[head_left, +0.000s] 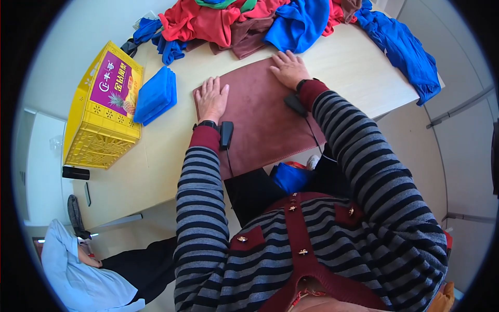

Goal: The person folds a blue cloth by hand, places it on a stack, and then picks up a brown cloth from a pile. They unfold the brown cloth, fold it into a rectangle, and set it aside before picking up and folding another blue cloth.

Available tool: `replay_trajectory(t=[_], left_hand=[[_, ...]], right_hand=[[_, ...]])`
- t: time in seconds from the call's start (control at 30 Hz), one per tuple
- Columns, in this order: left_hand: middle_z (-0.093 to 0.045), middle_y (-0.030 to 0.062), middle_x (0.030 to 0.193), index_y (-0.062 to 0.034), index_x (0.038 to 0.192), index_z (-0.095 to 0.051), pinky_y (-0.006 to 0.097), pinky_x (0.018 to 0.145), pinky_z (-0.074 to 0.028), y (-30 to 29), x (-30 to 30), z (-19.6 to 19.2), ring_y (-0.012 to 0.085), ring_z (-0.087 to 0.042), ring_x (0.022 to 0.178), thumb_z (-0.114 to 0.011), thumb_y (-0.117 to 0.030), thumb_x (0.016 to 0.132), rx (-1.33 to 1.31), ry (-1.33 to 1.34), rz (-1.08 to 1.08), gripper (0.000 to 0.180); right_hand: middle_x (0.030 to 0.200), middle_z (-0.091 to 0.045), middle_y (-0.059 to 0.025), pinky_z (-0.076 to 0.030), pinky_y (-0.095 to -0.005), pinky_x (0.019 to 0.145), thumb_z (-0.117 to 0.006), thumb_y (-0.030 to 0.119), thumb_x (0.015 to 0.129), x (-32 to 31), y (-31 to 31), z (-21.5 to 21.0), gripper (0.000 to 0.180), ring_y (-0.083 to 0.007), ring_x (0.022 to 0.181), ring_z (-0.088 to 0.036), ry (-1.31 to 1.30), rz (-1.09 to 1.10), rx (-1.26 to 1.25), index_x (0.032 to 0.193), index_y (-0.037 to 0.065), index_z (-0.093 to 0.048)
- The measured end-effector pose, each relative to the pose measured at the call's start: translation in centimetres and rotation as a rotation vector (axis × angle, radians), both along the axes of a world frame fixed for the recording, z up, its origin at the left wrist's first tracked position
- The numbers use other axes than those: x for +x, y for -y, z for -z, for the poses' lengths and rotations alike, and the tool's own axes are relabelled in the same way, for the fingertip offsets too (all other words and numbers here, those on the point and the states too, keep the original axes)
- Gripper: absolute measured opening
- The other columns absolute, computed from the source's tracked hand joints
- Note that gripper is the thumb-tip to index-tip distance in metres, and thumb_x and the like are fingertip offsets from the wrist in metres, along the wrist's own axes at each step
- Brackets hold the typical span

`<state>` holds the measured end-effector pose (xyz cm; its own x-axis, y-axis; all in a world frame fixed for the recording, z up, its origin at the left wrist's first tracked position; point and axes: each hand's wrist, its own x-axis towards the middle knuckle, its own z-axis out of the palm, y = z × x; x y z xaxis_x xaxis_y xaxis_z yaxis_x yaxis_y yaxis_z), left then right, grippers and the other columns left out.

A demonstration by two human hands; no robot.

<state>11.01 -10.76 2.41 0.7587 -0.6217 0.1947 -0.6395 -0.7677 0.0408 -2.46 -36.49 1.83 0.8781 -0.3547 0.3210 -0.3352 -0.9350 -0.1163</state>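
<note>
A brownish-red cloth [254, 114], looking like a towel, lies spread flat on the table in front of me, its near edge hanging over the table's edge. My left hand [212, 99] rests palm down on its far left corner, fingers stretched out. On its far right corner my right hand [290, 70] lies flat too, fingers a little apart. Neither hand grips anything. Each wrist wears a dark band with a small black device and a cable.
Left of the cloth lies a stack of folded blue cloths [157, 96], beside a yellow plastic crate [104, 136]. A heap of crumpled red cloths [208, 23], with blue, brown and green ones, covers the table's far side. A blue cloth [400, 49] hangs over the right edge. Another person [86, 270] sits lower left.
</note>
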Motion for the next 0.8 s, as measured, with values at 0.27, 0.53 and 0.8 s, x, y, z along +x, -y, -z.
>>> replay_trajectory(t=[0.27, 0.53, 0.8], left_hand=[[-0.027, 0.0106, 0.163, -0.0112, 0.156, -0.031, 0.051, 0.122, -0.014, -6.1, -0.8, -0.2, 0.0278, -0.020, 0.152, -0.036, -0.050, 0.104, -0.020, -0.055, -0.119, 0.066], [-0.028, 0.0130, 0.163, -0.0093, 0.155, -0.032, 0.055, 0.121, -0.014, -5.7, -11.1, 0.3, 0.0310, -0.021, 0.151, -0.038, -0.048, 0.104, -0.030, -0.006, 0.129, 0.065], [-0.026, 0.0109, 0.164, -0.0158, 0.157, -0.030, 0.056, 0.120, -0.014, -8.2, -12.2, -0.1, 0.0293, -0.019, 0.152, -0.036, -0.048, 0.105, 0.017, -0.064, 0.033, 0.062]], right_hand=[[0.147, -0.046, -0.0125, -0.033, -0.0512, 0.113, -0.049, 0.040, 0.099, -7.1, 3.5, -2.0, 0.055, -0.0362, 0.141, -0.039, -0.156, 0.111, 0.067, 0.145, 0.011, -0.043], [0.145, -0.050, -0.0138, -0.032, -0.0521, 0.113, -0.055, 0.038, 0.096, -8.9, -13.3, -3.4, 0.051, -0.0343, 0.139, -0.041, 0.131, -0.280, 0.091, 0.137, 0.008, -0.055], [0.156, -0.040, -0.0094, -0.024, -0.0507, 0.119, -0.044, 0.046, 0.100, -10.9, -12.3, -1.8, 0.059, -0.0325, 0.147, -0.030, -0.021, -0.159, 0.034, 0.148, 0.011, -0.046]])
